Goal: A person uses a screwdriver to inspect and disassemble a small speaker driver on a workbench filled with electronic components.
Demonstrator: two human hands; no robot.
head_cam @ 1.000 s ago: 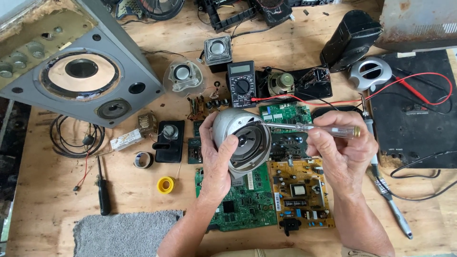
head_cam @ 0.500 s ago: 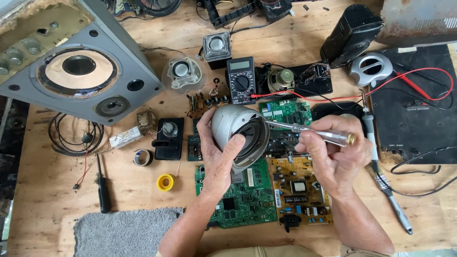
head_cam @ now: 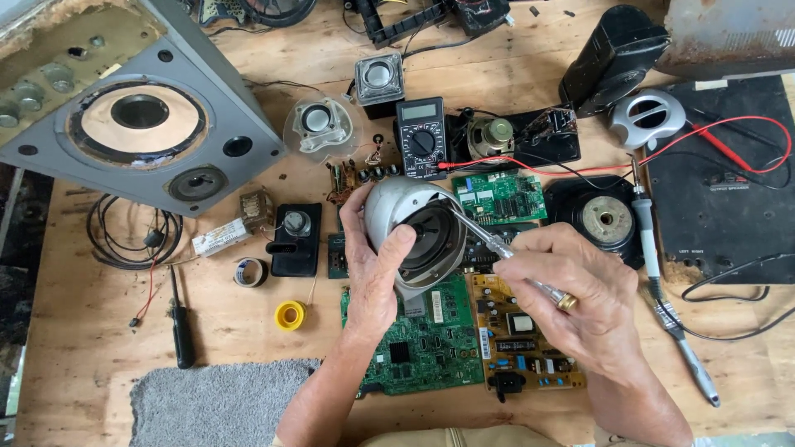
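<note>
Head view: left hand (head_cam: pixel 374 273) grips the round silver speaker shell (head_cam: pixel 411 236) above the green circuit board (head_cam: pixel 422 339). Right hand (head_cam: pixel 571 290) pinches a thin metal screwdriver (head_cam: pixel 497 248); keep its tip steady inside.

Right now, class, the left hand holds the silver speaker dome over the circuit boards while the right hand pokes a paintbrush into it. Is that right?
Not quite. The right hand holds a screwdriver, not a paintbrush, as the head view shows. The left hand does hold the silver speaker dome over the circuit boards.
</note>
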